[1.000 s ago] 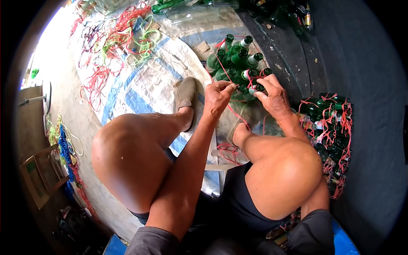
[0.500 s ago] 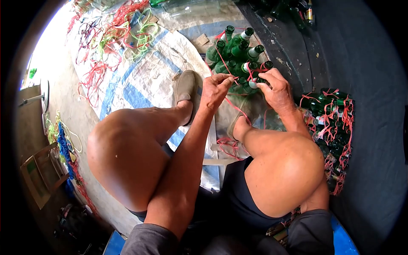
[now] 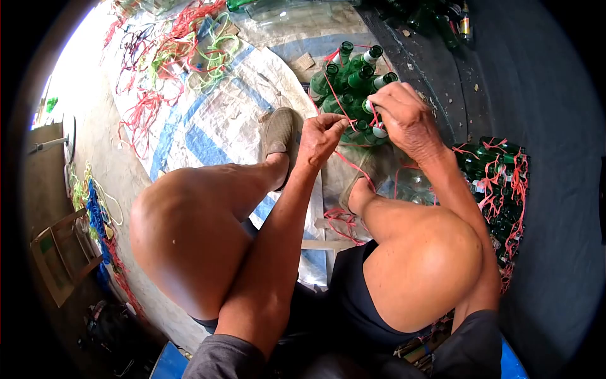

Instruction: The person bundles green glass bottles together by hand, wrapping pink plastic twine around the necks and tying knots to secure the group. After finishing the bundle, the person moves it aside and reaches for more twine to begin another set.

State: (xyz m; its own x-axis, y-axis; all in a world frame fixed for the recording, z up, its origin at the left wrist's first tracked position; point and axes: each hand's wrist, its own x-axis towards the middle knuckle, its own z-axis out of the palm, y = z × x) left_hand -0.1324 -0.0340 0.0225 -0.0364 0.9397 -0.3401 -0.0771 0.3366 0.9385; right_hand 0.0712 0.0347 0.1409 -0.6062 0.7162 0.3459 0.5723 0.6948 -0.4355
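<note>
Several green glass bottles (image 3: 358, 78) stand upright in a tight cluster beyond my knees, with red plastic string (image 3: 334, 91) looped around their necks. At the near left side of the cluster, my left hand (image 3: 322, 138) pinches the red string between thumb and fingertips. A loose length of it hangs from there toward my right ankle. Over the right-hand bottles is my right hand (image 3: 409, 120), its fingers curled in a pinch on a red strand by the necks. The hand hides some of the bottle tops.
A white and blue woven sheet (image 3: 208, 126) covers the floor, bearing tangled red and green string (image 3: 180, 54). More string-bound green bottles (image 3: 499, 183) are at the right. Clear glass bottles (image 3: 290, 12) lie at the back. Blue string (image 3: 98, 215) hangs at the left.
My right hand has shifted up and over the right-hand bottles, now covering some necks. My left hand keeps its pinch on the string, almost in the same place.
</note>
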